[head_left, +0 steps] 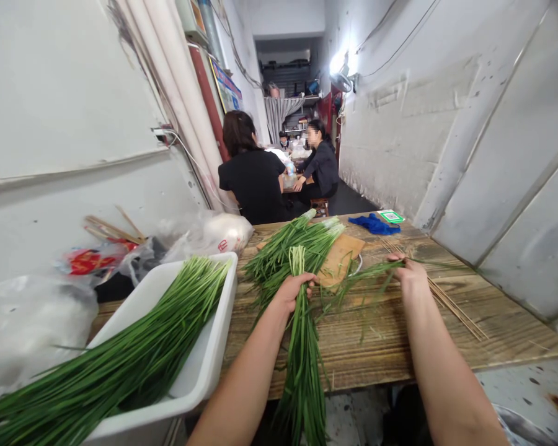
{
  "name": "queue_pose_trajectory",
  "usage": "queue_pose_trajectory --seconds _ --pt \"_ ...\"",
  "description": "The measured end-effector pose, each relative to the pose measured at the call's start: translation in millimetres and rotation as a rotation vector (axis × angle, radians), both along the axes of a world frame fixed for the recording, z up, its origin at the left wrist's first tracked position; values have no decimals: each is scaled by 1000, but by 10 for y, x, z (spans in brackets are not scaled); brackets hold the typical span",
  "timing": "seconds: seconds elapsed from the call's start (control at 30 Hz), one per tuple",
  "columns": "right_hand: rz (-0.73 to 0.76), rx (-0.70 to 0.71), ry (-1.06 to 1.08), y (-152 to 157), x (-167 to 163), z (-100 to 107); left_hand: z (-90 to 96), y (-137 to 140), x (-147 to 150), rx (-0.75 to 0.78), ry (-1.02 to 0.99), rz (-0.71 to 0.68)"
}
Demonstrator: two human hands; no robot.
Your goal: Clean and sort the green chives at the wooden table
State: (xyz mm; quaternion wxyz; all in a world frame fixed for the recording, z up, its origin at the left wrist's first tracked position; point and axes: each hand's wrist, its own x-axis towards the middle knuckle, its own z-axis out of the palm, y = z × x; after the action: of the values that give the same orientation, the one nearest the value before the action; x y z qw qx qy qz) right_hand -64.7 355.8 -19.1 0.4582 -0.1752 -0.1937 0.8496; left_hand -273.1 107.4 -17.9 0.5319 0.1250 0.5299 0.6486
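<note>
My left hand (297, 291) is closed round a bunch of garlic chives (302, 341), pale stem ends up and green leaves hanging past the table's front edge. Off to the right, my right hand (405, 267) pinches a few loose chive blades (369, 272) that trail out on both sides of it. Behind the held bunch, a pile of chives (283, 248) lies partly on a wooden cutting board (341, 257). Thin bamboo sticks (456, 310) rest on the table beneath and beside my right hand.
A white plastic tub (221, 328) at the left holds many long chives (158, 334). Plastic bags (223, 232) lie behind it. A blue cloth (374, 224) and a green QR-code card (390, 216) lie at the wooden table's (353, 359) far edge. Two people sit beyond; walls flank both sides.
</note>
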Motion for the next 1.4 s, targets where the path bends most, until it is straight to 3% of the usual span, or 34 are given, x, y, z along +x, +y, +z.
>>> queue_pose_trajectory --seconds 0.13,0.27,0.5,0.6,0.83,1.03,1.13,1.27,1.4 --pt "86 -236 479 -13 155 45 18 -16 -67 -8 16 97" --pt "244 -151 631 -90 141 56 44 -26 -57 -2 37 105" --pt "726 -81 96 -652 -521 57 28 -9 45 35 43 12" --pt "828 5 -96 -944 -761 14 -3 10 104 46 61 -20" --pt "714 124 -306 -1233 -933 -85 -44 17 181 77 70 -123" --pt "395 97 -231 -853 -687 127 -1 -3 171 23 15 -143" --pt "345 119 -251 -754 -567 226 -2 1 178 2 29 -137" --pt "450 324 -434 -1041 -678 184 -45 15 205 -1 90 -136" --pt "384 533 -610 -1408 -879 88 -85 18 243 12 190 -142"
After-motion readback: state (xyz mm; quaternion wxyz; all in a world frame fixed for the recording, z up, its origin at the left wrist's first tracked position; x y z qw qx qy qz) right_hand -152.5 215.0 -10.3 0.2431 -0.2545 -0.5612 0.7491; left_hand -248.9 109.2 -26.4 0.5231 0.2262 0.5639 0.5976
